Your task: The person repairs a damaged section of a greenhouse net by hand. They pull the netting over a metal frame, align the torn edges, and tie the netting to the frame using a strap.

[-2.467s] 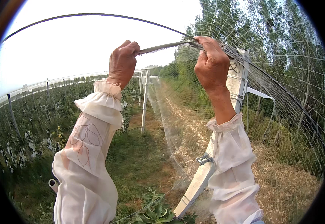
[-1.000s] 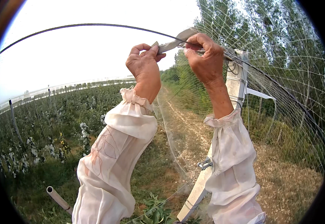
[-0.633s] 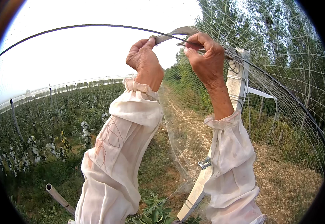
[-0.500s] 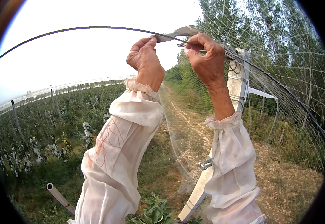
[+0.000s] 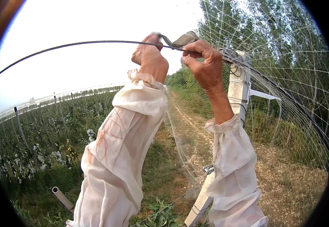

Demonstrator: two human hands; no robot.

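Observation:
A dark cable (image 5: 85,44) arches across the upper view and passes by both raised hands. My left hand (image 5: 151,58) is closed on one end of a grey strip (image 5: 186,39), its fingertips partly blurred. The strip dips to the cable, bends up again and runs behind my right hand (image 5: 206,64). That hand is pinched, thumb and forefinger together right at the cable; what lies between them is hidden. Pale netting (image 5: 285,81) is gathered along the cable just right of my right hand, beside the top of a concrete post (image 5: 239,89).
A white bracket (image 5: 264,94) juts from the post. Lower down, a slanted pale beam (image 5: 198,210) carries a metal clamp (image 5: 208,169). An open-ended pipe (image 5: 61,197) slants at lower left. Orchard rows (image 5: 39,132) stretch left; a dirt path (image 5: 189,125) runs ahead beside the net.
The cable sits lower in view. My left hand has turned, its fingers curling over, and the strip is now bent down to the cable. My right hand has shifted slightly left and down, still pinched.

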